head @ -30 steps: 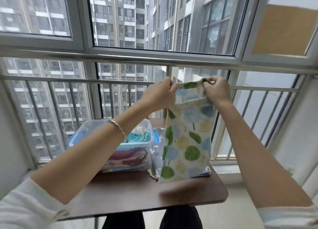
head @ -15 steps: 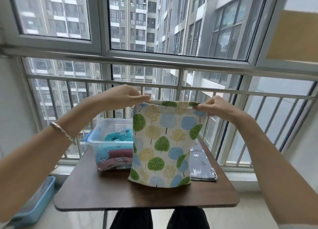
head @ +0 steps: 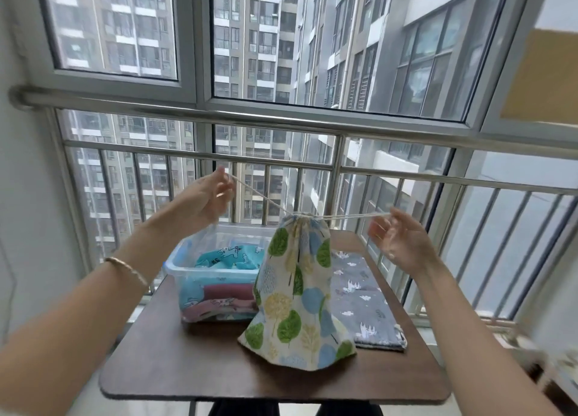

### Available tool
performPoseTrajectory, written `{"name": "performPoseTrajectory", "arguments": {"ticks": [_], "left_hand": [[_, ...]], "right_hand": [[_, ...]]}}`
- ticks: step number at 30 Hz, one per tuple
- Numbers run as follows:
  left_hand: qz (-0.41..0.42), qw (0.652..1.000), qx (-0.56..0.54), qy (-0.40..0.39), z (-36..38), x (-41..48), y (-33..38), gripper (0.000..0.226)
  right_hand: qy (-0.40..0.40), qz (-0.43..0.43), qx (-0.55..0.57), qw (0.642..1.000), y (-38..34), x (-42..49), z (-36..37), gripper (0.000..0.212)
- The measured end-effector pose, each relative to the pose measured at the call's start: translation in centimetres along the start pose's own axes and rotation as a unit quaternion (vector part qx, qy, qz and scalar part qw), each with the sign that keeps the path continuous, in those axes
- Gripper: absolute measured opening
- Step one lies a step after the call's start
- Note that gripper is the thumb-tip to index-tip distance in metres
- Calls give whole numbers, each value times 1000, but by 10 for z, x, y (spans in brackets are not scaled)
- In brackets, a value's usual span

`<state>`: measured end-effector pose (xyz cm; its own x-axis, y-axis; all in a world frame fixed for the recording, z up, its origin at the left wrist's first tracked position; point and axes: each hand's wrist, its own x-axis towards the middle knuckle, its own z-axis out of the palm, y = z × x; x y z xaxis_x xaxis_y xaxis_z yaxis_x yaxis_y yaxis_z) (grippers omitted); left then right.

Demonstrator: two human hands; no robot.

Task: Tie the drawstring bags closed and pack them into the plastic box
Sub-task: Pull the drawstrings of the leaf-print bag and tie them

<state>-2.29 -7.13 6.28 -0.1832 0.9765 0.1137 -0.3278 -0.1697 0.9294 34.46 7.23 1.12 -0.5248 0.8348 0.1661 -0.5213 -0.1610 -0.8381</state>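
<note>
A cream drawstring bag with green, blue and yellow trees (head: 294, 293) stands on the brown table (head: 194, 368), its mouth gathered shut at the top. A pale cord (head: 266, 198) runs from the mouth out to both sides. My left hand (head: 208, 196) pinches the left cord end, raised and to the left. My right hand (head: 398, 243) grips the right cord end, level with the bag's mouth. The clear plastic box (head: 187, 275) sits behind and left of the bag, holding folded turquoise, maroon and pink bags.
A grey drawstring bag with white prints (head: 362, 303) lies flat on the table to the right of the tree bag. A steel railing (head: 281, 124) and window stand just beyond the table's far edge. The table's near edge is close to my lap.
The bag's mouth was held open by its top hem; now both hands have moved apart along the cords and the mouth is cinched shut. The camera has tilted down and drawn back.
</note>
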Motion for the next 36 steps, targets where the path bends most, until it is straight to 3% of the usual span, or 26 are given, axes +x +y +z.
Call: {"name": "performPoseTrajectory", "arguments": {"ticks": [3,6,8,10,13,17,20,22,25,28,31,34,36], "left_hand": [[11,990,-119,-75,29,6,7,23],[37,985,-124,-118,58,7,13,27],[45,985,-109,-128,72,7,17,33],[49,985,-75,-145,83,5,20,39],[47,982,-16,-182,96,7,24,39],[10,977,126,-174,116,22,25,42],[-121,935,273,-189,123,25,13,58],[-157,911,331,-191,126,25,-2,75],[-57,892,422,-154,127,21,-22,76],[64,866,467,-166,117,19,-31,76],[43,864,474,-168,106,16,-27,74],[-41,877,450,-165,97,15,-19,47],[-86,908,371,-175,92,16,-19,28]], "right_hand": [[-33,-22,60,997,2,11,36,32],[-52,-19,94,994,0,26,68,44],[-63,35,75,995,-2,35,84,55],[-68,89,-31,993,0,38,100,49],[-118,131,-234,956,6,36,122,39],[-190,104,-358,908,12,26,145,31],[-161,75,-361,916,12,21,149,27],[-121,57,-372,918,10,19,146,31],[-103,29,-361,926,7,15,140,36],[-82,0,-349,934,7,13,134,33],[-39,-27,-383,922,8,12,131,29],[-9,-25,-411,911,6,10,134,27],[-1,-1,-426,905,4,10,137,27]]}}
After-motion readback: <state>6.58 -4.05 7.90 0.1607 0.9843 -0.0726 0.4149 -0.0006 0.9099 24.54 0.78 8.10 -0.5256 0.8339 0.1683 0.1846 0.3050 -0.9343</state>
